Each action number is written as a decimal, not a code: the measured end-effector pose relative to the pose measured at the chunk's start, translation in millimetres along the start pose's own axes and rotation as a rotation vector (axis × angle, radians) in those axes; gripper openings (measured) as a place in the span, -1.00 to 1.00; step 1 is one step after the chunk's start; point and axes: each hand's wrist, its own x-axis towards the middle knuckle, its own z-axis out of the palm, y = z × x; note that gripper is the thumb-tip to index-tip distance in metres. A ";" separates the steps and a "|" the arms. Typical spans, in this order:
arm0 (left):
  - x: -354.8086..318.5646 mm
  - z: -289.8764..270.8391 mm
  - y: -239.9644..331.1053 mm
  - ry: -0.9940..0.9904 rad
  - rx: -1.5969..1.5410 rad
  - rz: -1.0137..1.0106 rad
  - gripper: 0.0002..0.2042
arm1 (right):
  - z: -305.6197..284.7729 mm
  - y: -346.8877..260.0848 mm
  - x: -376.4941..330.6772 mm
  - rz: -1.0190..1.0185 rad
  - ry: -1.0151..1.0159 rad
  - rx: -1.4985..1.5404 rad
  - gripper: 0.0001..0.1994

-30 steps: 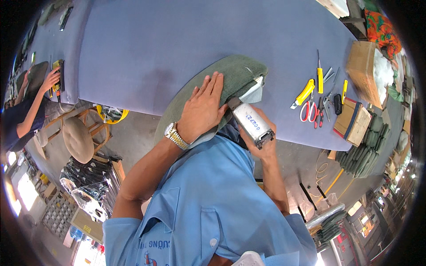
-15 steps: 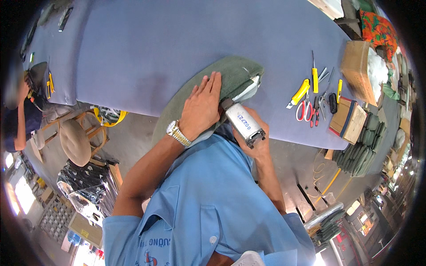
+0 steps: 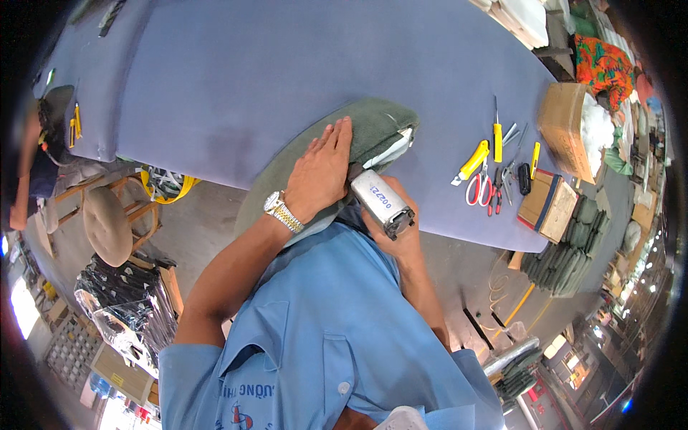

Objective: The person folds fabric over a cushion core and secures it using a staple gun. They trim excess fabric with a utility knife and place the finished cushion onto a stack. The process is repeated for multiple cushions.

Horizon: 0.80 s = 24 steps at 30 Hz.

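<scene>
Left hand (image 3: 319, 172): one; flat, fingers together, clamped on nothing, resting on the green cushion (image 3: 373, 132), which extends beyond its fingertips. Right hand (image 3: 403, 192): one; closed around a silver tool (image 3: 380, 201), its nose just beside the left hand. Risk, as judged: a slip of the tool could strike the left hand; light pressure could let the cushion shift. Count: cushion, one; silver tool, one; rightward of the right hand, red-handled scissors (image 3: 481, 180), one pair; cardboard box (image 3: 562, 129), one.
</scene>
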 end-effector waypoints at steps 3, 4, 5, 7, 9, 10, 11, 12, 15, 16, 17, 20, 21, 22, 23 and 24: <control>-1.4 -4.2 -5.2 0.034 0.063 0.052 -0.12 | 3.5 -1.6 2.4 0.000 0.025 -0.027 -0.43; -6.9 -9.4 -3.6 0.026 0.085 0.014 -0.14 | 4.9 -3.2 3.8 -0.003 0.032 -0.039 -0.44; -17.9 -16.6 -0.4 0.018 0.107 -0.023 -0.16 | 6.1 -5.0 4.9 -0.004 0.039 -0.051 -0.44; -20.9 -28.6 0.6 0.001 0.153 -0.047 -0.23 | 7.9 -9.8 9.4 -0.015 0.060 -0.057 -0.49; -14.8 -29.8 -3.8 -0.021 0.198 -0.033 -0.34 | 8.4 -14.6 14.9 -0.028 0.072 -0.042 -0.56; -12.2 -31.8 -3.2 0.003 0.208 0.001 -0.37 | 6.0 -18.0 18.9 -0.037 0.056 -0.073 -0.54; -10.5 -34.5 -1.9 0.027 0.218 0.035 -0.40 | 5.0 -19.8 22.6 -0.024 0.085 -0.023 -0.53; -8.3 -35.7 1.8 0.047 0.216 0.068 -0.43 | 2.5 -19.0 23.9 -0.004 0.108 0.018 -0.51; 2.5 -40.4 23.5 0.065 0.227 0.097 -0.44 | -11.2 -17.6 27.4 -0.027 0.171 0.039 -0.49; 6.6 -35.6 25.6 0.126 0.224 0.139 -0.44 | -17.1 -17.4 28.3 -0.045 0.187 0.025 -0.49; 12.2 -28.9 25.5 0.188 0.221 0.181 -0.43 | -21.7 -18.5 31.0 -0.066 0.191 -0.014 -0.50; 21.1 -19.2 27.2 0.132 0.159 0.285 -0.44 | -36.5 -12.0 30.8 -0.079 0.212 -0.144 -0.53; 24.2 -19.8 26.4 0.074 0.131 0.320 -0.44 | -40.1 -0.1 29.2 -0.065 0.232 -0.188 -0.55; 32.5 -24.5 19.3 -0.049 -0.024 0.342 -0.41 | -43.5 11.4 27.6 -0.051 0.248 -0.230 -0.56; 46.8 -33.4 7.6 -0.173 -0.179 0.365 -0.37 | -50.4 19.7 25.1 0.001 0.235 -0.202 -0.57; 55.6 -40.3 -4.9 -0.298 -0.334 0.372 -0.32 | -55.9 26.3 18.9 0.058 0.210 -0.166 -0.58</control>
